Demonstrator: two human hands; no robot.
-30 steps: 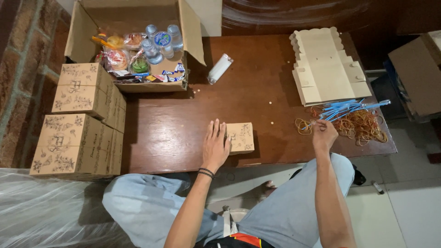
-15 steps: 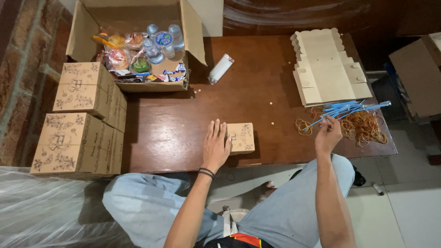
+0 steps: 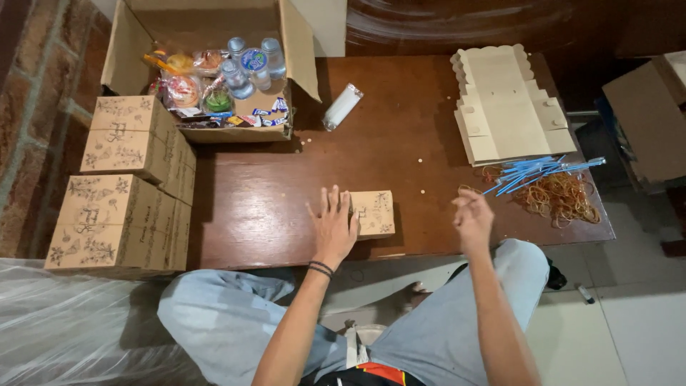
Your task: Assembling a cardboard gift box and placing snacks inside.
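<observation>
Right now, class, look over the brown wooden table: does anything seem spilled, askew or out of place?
Yes. Small pale crumbs or beads lie scattered over the brown wooden table, and the tan rubber bands sprawl in a loose tangle beside the blue straws. A white wrapped roll lies alone at an angle.

bare table (image 3: 257, 207) lies open between stacked boxes (image 3: 125, 186) and small box (image 3: 374, 213).

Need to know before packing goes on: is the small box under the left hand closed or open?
Closed. The small box lies flat on the table with its printed top shut and no flap raised; the left hand rests against its left edge.
</observation>
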